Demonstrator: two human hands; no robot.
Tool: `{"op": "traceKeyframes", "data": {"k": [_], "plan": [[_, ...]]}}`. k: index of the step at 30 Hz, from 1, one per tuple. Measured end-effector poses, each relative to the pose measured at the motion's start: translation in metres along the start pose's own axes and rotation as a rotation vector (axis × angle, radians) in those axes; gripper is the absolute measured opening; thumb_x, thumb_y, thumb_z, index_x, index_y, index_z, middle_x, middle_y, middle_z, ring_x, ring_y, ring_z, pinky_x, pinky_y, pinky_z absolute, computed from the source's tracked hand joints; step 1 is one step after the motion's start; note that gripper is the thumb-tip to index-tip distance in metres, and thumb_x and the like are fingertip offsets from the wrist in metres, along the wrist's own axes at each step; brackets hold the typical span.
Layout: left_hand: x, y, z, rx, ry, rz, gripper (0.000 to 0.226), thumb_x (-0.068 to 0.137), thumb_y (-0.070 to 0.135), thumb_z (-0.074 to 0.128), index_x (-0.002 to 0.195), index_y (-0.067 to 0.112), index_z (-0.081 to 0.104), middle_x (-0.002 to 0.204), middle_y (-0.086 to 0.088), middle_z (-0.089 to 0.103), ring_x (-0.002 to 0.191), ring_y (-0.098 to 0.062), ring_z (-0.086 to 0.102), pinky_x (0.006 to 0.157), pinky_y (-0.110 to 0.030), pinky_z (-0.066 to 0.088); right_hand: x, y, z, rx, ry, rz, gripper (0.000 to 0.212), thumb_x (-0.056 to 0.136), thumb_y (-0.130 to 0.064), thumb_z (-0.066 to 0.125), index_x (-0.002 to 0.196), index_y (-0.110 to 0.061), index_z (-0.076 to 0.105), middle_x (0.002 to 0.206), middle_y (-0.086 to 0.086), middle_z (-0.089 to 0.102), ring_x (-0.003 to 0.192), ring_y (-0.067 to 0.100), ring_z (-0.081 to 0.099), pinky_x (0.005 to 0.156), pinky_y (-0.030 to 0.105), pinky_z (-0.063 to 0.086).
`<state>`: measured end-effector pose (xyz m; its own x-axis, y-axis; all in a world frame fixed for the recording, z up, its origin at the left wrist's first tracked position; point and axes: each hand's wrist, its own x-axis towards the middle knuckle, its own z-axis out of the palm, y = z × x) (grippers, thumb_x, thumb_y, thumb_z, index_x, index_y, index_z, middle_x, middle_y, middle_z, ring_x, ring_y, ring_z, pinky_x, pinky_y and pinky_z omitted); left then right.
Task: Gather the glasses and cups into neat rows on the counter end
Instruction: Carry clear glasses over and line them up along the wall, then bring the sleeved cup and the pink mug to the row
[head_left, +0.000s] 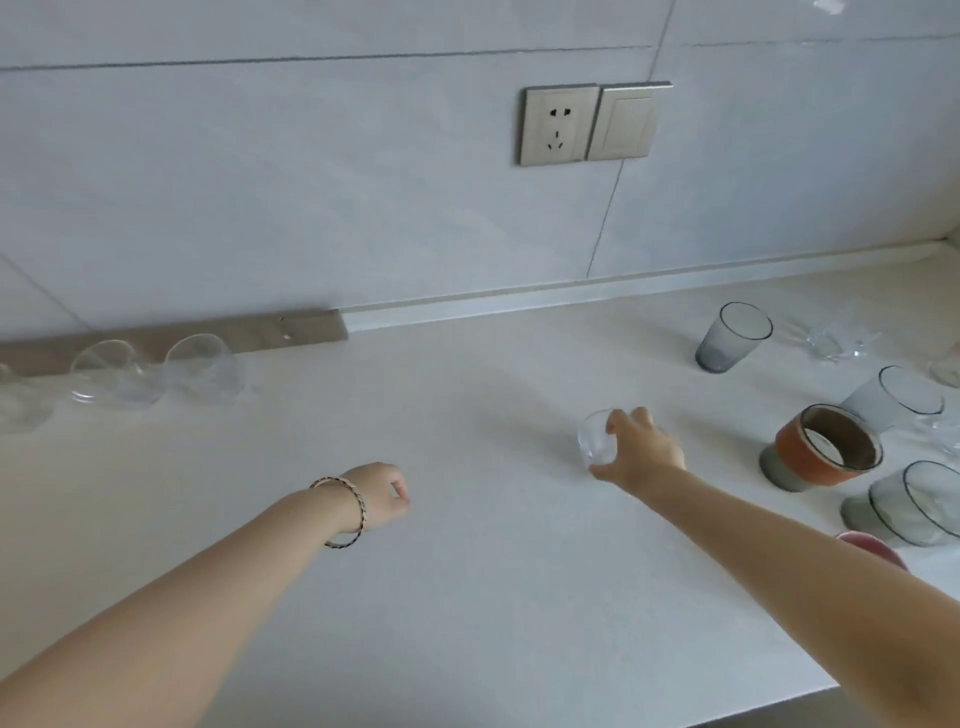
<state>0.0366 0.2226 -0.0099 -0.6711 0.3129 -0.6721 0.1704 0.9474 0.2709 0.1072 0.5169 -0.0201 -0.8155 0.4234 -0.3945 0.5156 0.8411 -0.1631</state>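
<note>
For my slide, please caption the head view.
Right hand grips a small clear glass; left hand, fingers curled, holds nothing.

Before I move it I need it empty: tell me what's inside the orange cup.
The orange cup shows a brown inner wall and a pale shiny patch low down, no clear object. Its near wall hides part of the bottom, so empty is unconfirmed.
</note>
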Motion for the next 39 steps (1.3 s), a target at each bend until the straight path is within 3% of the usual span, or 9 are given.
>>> {"op": "traceKeyframes", "data": {"k": [6,13,16,18,22,24,27,34,39], "plan": [[-0.015,-0.121,-0.030,-0.084,0.022,-0.108,0.030,0.091,0.023,0.044,0.118,0.015,0.055,0.108,0.002,0.052,0.094,-0.015,0.047,0.085,-0.024,0.038,-0.005,-0.170,0.018,0.028,-0.091,-0.245,0.068,0.071,-0.036,0.075,0.126,-0.021,0.037,0.125,0.002,0.046,0.101,0.028,0.061,0.078,0.029,0.044],[-0.015,-0.238,-0.052,-0.145,0.007,-0.222,0.030,0.092,0.023,0.045,0.118,0.015,0.055,0.124,-0.003,0.055,0.116,-0.020,0.052,0.096,-0.027,0.041,0.021,-0.343,0.047,0.020,-0.106,-0.380,0.096,0.071,-0.036,0.076,0.145,-0.016,0.020,0.135,0.007,0.042,0.119,0.029,0.054,0.093,0.035,0.046],[-0.008,-0.265,-0.057,-0.170,0.021,-0.212,0.016,0.090,0.019,0.045,0.086,0.026,0.059,0.088,-0.003,0.050,0.089,-0.024,0.046,0.071,-0.025,0.040,0.041,-0.387,0.051,-0.016,-0.087,-0.399,0.088,0.072,-0.035,0.077,0.142,-0.014,0.029,0.138,0.006,0.040,0.121,0.027,0.053,0.094,0.034,0.046],[0.001,-0.277,-0.060,-0.197,0.055,-0.214,0.036,0.087,0.016,0.045,0.058,0.031,0.031,0.077,-0.001,0.034,0.082,-0.018,0.031,0.052,-0.022,0.019,0.056,-0.407,0.051,-0.030,-0.067,-0.390,0.083,0.071,-0.034,0.077,0.139,-0.014,0.033,0.138,0.005,0.041,0.121,0.026,0.053,0.092,0.033,0.046],[0.018,-0.285,-0.063,-0.221,0.042,-0.196,0.036,0.086,0.014,0.044,0.057,0.031,0.032,0.069,0.000,0.035,0.082,-0.018,0.030,0.052,-0.021,0.019,0.078,-0.426,0.050,-0.076,-0.046,-0.364,0.081,0.070,-0.034,0.077,0.138,-0.015,0.035,0.139,0.003,0.041,0.119,0.024,0.054,0.089,0.034,0.048],[0.023,-0.283,-0.065,-0.237,0.002,-0.177,0.017,0.089,0.018,0.044,0.089,0.025,0.060,0.099,-0.008,0.056,0.090,-0.023,0.047,0.074,-0.026,0.043,0.085,-0.426,0.049,-0.098,-0.044,-0.352,0.082,0.070,-0.034,0.077,0.139,-0.016,0.036,0.138,0.003,0.042,0.120,0.024,0.053,0.087,0.033,0.048],[0.025,-0.280,-0.063,-0.223,0.005,-0.157,0.033,0.092,0.024,0.044,0.121,0.015,0.054,0.131,-0.002,0.054,0.119,-0.020,0.052,0.101,-0.029,0.041,0.090,-0.419,0.049,-0.095,-0.061,-0.335,0.084,0.070,-0.035,0.078,0.139,-0.016,0.036,0.140,0.004,0.041,0.121,0.024,0.053,0.088,0.034,0.048],[0.020,-0.255,-0.059,-0.196,-0.012,-0.145,0.034,0.092,0.026,0.044,0.124,0.015,0.052,0.133,-0.002,0.053,0.121,-0.020,0.052,0.099,-0.027,0.040,0.066,-0.372,0.043,0.031,-0.052,-0.343,0.079,0.080,-0.026,0.072,0.145,-0.014,0.029,0.146,0.005,0.036,0.126,0.027,0.049,0.097,0.036,0.044],[0.016,-0.212,-0.054,-0.144,0.006,-0.101,0.033,0.092,0.026,0.044,0.122,0.015,0.053,0.131,-0.002,0.054,0.119,-0.020,0.053,0.098,-0.027,0.041,0.039,-0.296,0.050,-0.068,-0.253,-0.270,0.071,0.088,-0.031,0.060,0.147,-0.013,0.026,0.147,0.009,0.037,0.134,0.025,0.041,0.107,0.035,0.038]]}}
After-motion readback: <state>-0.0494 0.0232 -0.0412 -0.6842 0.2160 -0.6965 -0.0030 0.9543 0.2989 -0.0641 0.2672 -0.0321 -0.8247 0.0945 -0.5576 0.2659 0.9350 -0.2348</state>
